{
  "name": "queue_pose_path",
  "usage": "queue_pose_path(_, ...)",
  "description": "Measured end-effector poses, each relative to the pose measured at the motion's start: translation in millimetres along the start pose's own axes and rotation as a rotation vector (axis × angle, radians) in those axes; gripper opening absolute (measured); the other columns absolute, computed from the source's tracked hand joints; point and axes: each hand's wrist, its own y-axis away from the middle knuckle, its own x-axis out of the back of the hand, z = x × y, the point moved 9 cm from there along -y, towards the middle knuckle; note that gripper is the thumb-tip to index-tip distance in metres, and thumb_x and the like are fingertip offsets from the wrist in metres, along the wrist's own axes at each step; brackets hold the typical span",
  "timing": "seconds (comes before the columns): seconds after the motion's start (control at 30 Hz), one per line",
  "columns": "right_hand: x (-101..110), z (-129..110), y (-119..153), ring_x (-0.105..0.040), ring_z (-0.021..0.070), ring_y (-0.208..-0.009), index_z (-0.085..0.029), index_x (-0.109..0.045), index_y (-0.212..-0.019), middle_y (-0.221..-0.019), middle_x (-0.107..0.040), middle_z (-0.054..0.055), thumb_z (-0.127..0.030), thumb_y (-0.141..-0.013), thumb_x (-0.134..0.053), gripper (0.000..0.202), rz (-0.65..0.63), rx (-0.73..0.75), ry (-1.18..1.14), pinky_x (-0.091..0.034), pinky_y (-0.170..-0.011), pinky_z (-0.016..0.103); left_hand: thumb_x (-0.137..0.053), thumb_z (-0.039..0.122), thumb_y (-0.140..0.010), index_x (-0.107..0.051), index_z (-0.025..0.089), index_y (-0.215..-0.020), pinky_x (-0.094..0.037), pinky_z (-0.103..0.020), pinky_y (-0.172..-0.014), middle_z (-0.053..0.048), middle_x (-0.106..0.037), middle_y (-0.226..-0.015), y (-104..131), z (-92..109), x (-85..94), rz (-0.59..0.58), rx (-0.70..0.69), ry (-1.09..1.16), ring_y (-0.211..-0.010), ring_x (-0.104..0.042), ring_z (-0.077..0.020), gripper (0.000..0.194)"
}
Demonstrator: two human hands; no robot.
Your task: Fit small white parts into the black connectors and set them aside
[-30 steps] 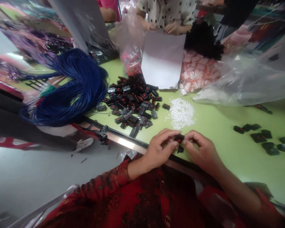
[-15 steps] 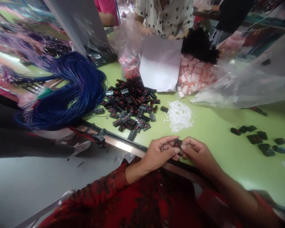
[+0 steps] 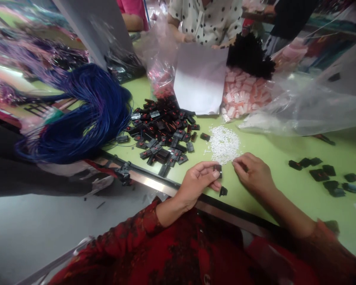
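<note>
My left hand [image 3: 197,181] pinches a black connector housing [image 3: 217,170] with a red mark between thumb and fingers, just above the table edge. Below its fingertips a smaller black piece [image 3: 223,191] lies on the green table. My right hand [image 3: 253,171] has thumb and forefinger pressed together at the lower right rim of a pile of small white pieces [image 3: 224,143]. Whatever sits between those fingertips is too small to make out. One black housing [image 3: 205,136] lies alone beside the white pile, and a large heap of black connector housings [image 3: 166,134] spreads to its left.
A thick bundle of blue wires [image 3: 91,107] hangs over the table's left part. Several black pieces [image 3: 320,174] lie at right. Farther back are a white sheet [image 3: 200,79], pink-orange parts [image 3: 243,93], clear plastic bags [image 3: 311,107] and a person in a dotted shirt [image 3: 206,21].
My hands have come apart. The right one has moved up and right to the white pile. The left keeps the connector housing, and a small black piece now shows on the table below it.
</note>
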Motion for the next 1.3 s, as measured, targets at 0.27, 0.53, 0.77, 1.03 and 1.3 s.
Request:
queue_pose_path(0.27, -4.0, -3.3, -9.1, -0.048, 0.0175, -0.064, -0.021, -0.060, -0.073, -0.073, -0.060, 0.004, -0.021, -0.086, -0.056, 0.014, 0.001, -0.048, -0.024, -0.035, -0.062, 0.032, -0.087, 0.032, -0.079, -0.070, 0.012, -0.118, -0.058, -0.024, -0.064, -0.002, -0.069, -0.083, 0.2, 0.3, -1.9, -0.049, -0.035, 0.010, -0.064, -0.067, -0.0093, 0.047)
queue_pose_path(0.53, -1.7, -31.7, 8.0, -0.062, 0.0157, -0.068, -0.020, -0.066, -0.076, -0.074, -0.070, 0.002, -0.037, -0.085, -0.066, 0.019, -0.237, -0.294, -0.791, -0.053, -0.068, 0.031, -0.083, 0.032, -0.083, -0.071, 0.015, -0.121, -0.057, -0.026, -0.068, -0.002, -0.067, -0.085, 2.5, 2.1, -4.3, -0.076, -0.076, -0.016, -0.067, -0.066, -0.0096, 0.043)
queue_pose_path(0.77, -3.4, -39.1, 9.7, -0.062, 0.0146, -0.067, -0.020, -0.066, -0.075, -0.072, -0.068, 0.001, -0.035, -0.085, -0.066, 0.018, -0.246, -0.269, -0.797, -0.054, -0.069, 0.031, -0.083, 0.033, -0.083, -0.071, 0.017, -0.122, -0.057, -0.025, -0.069, -0.003, -0.068, -0.092, 5.1, 3.0, -7.1, -0.090, -0.108, -0.058, -0.070, -0.066, -0.0091, 0.044)
queue_pose_path(1.03, -4.4, -42.5, 13.1, -0.062, 0.0146, -0.064, -0.020, -0.065, -0.074, -0.070, -0.069, 0.001, -0.035, -0.085, -0.067, 0.018, -0.266, -0.289, -0.803, -0.054, -0.064, 0.029, -0.078, 0.035, -0.088, -0.069, 0.017, -0.128, -0.056, -0.026, -0.072, -0.001, -0.067, -0.082, 10.8, 4.0, -9.4, -0.119, -0.174, -0.147, -0.069, -0.064, -0.0100, 0.045)
queue_pose_path(1.3, 1.3, -39.9, 20.2, -0.055, 0.0125, -0.059, -0.020, -0.065, -0.077, -0.066, -0.062, -0.001, -0.033, -0.084, -0.068, 0.015, -0.153, -0.286, -0.751, -0.049, -0.057, 0.026, -0.073, 0.034, -0.090, -0.072, 0.017, -0.126, -0.054, -0.027, -0.070, -0.003, -0.068, -0.084, 21.3, 21.4, -11.2, -0.046, -0.426, -0.443, -0.071, -0.059, -0.0113, 0.040)
